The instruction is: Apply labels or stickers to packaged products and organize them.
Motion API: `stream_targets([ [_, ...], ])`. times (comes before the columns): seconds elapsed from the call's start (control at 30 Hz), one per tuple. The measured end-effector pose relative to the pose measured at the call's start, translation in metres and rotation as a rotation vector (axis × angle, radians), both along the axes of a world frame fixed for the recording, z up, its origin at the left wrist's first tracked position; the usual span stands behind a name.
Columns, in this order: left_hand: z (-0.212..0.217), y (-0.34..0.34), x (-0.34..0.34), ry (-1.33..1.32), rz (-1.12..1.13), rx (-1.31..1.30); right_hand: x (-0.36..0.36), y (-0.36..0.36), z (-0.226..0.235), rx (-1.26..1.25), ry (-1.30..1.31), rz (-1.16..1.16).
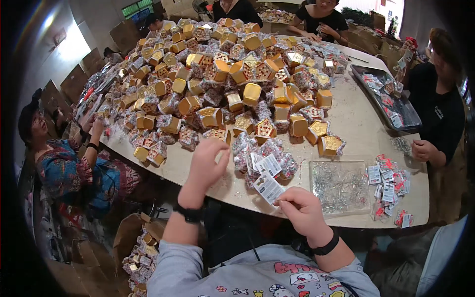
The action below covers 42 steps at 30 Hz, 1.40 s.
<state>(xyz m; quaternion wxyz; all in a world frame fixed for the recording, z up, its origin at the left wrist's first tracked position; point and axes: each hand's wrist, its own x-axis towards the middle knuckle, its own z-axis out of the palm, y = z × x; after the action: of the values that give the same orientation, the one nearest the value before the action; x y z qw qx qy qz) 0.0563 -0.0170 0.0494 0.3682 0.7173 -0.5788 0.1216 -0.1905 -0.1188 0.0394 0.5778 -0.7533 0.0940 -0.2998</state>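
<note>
My left hand (pixel 209 161) is raised over the table's near edge, fingers curled and thumb held apart, and nothing shows in it. Just beyond it lies a small gold-and-red house-shaped ornament (pixel 217 134) at the front of a big pile. My right hand (pixel 303 212) pinches the lower corner of a white printed card tag (pixel 269 189). That tag leans against a cluster of glittery, multicoloured ornaments (pixel 242 144) in front of me, and another white tag (pixel 268 165) rests on the cluster. Whether the held tag is tied to an ornament I cannot tell.
A clear shallow tray (pixel 340 202) of thin metal hooks stands right of my right hand. Beside it lie several red-and-white tags (pixel 389 185). A black tray (pixel 386 101) sits further right. Other people work around the table; a cardboard box (pixel 129 237) of ornaments stands below left.
</note>
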Motion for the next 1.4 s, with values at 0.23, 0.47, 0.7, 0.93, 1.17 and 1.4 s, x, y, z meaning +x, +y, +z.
stream_targets([
  [0.23,-0.035,-0.014,0.046,-0.34,0.264,0.437,-0.001,0.004,0.001,0.063,0.0,0.016],
  [0.47,-0.04,-0.025,0.039,-0.204,0.477,0.428,0.006,0.0,0.005,0.006,-0.001,0.048],
  [0.7,-0.03,0.001,0.035,0.292,0.283,0.249,0.004,-0.002,0.006,-0.088,0.025,0.059],
  [0.93,-0.026,0.027,-0.054,1.881,-0.499,-0.547,0.025,0.001,0.014,-0.164,0.006,0.003],
  [1.17,-0.04,0.023,-0.093,2.274,-0.569,-0.681,0.042,0.012,0.009,-0.263,-0.03,-0.04],
  [1.4,-0.046,0.026,-0.094,2.273,-0.59,-0.659,0.04,0.013,0.011,-0.307,-0.009,-0.084],
])
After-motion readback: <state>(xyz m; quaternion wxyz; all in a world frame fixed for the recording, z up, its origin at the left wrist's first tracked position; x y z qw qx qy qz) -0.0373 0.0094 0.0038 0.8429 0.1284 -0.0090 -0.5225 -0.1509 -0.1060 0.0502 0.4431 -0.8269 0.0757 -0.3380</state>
